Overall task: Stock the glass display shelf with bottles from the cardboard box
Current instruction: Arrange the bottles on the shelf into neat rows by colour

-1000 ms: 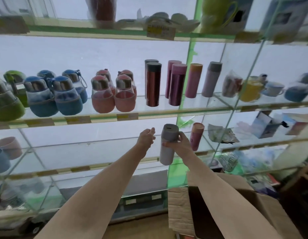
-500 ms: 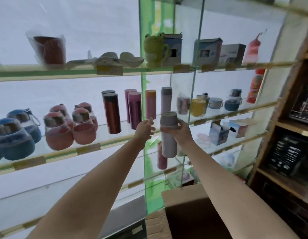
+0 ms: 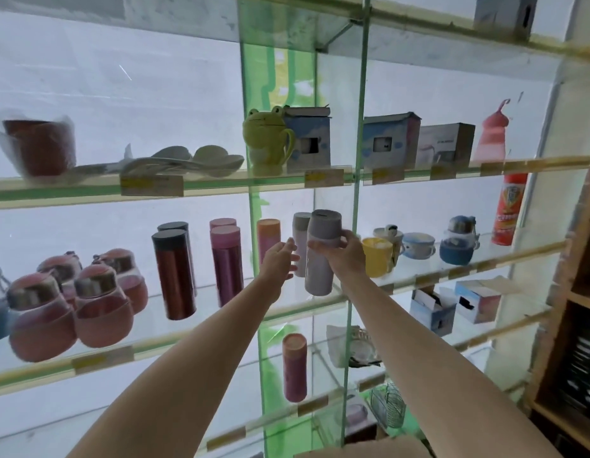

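Right hand gripping grey bottle above glass shelf front edge, left hand loosely spread just beside it

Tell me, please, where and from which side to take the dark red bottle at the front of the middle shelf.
Grip the dark red bottle round its straight middle body, coming from the open front of the glass shelf. It stands upright; a second bottle is right behind it, and pink bottles stand to its right.
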